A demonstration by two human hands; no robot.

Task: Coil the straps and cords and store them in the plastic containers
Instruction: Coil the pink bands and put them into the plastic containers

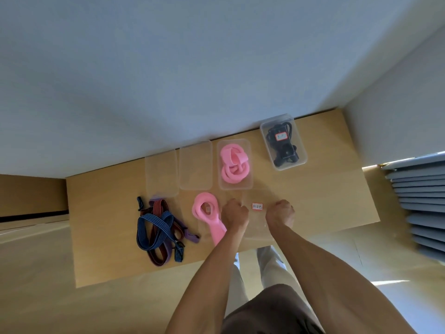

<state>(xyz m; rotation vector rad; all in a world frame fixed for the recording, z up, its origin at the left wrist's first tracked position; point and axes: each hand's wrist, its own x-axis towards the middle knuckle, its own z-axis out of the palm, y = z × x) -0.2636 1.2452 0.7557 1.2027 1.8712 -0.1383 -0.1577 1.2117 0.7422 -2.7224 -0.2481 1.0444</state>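
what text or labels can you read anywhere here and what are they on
No text here can be read.
White label with red border, on the clear lid that both hands hold: a few dark characters, too blurred to read.
Red-bordered label, on the closed container of black straps: too small and blurred to read.

Light wooden table [325, 201] against wall, bearing clear plastic containers [195, 165], pink coiled band [204, 208], tangled striped straps [159, 227]

A plain indoor room: pale bare walls [168, 68], a light wooden table [325, 201], wood-toned floor [36, 285].
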